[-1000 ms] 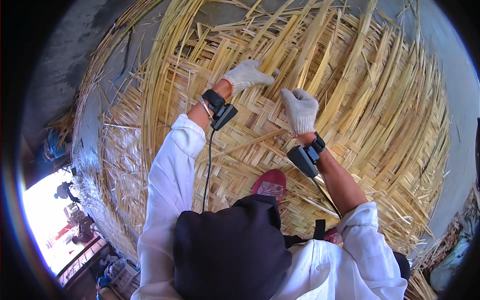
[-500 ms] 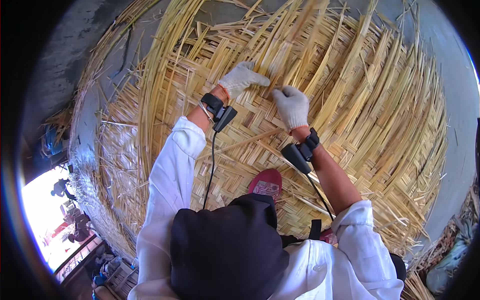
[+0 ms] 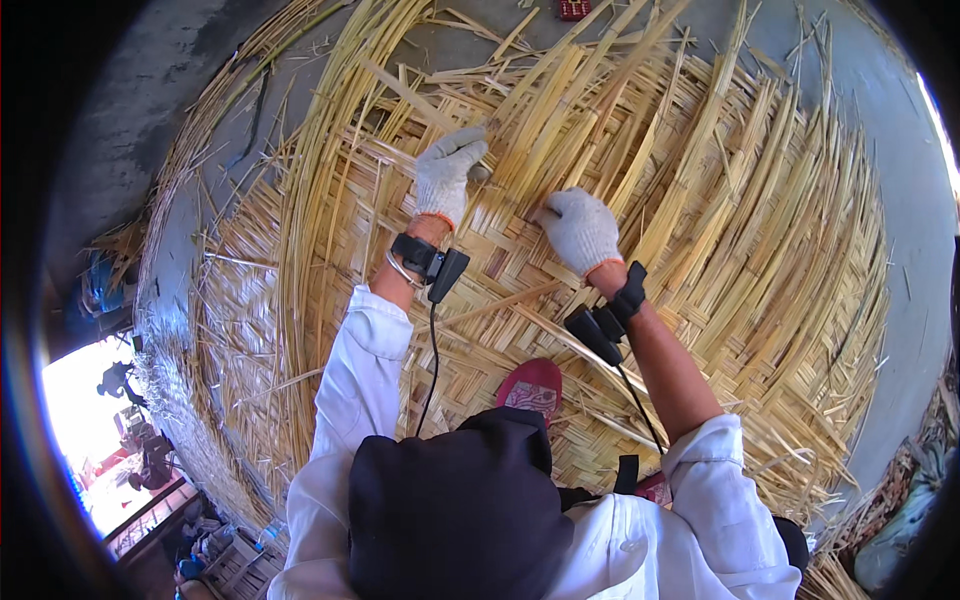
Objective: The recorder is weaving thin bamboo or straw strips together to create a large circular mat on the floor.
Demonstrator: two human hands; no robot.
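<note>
A large woven mat (image 3: 510,250) of split bamboo strips lies beneath both hands, its loose strips (image 3: 560,110) fanning out beyond the weave. My left hand (image 3: 448,175), in a white knit glove, is closed at the left of the middle strips. From its fingers a flat bamboo strip (image 3: 405,95) slants up to the far left. My right hand (image 3: 582,230), gloved likewise, has its fingers curled together low against the weave, at the base of the middle strips. Whatever lies in its fingertips is hidden.
A bundle of long strips (image 3: 315,170) runs along the mat's left side. My red shoe (image 3: 532,388) rests on the weave. Grey floor (image 3: 915,230) borders the mat. A small red object (image 3: 574,9) is at the far edge, and a green sack (image 3: 895,540) sits at lower right.
My left hand has moved left and its fingers have curled, with a strip now slanting from it. My right hand has shifted slightly nearer. The red object has come into view.
</note>
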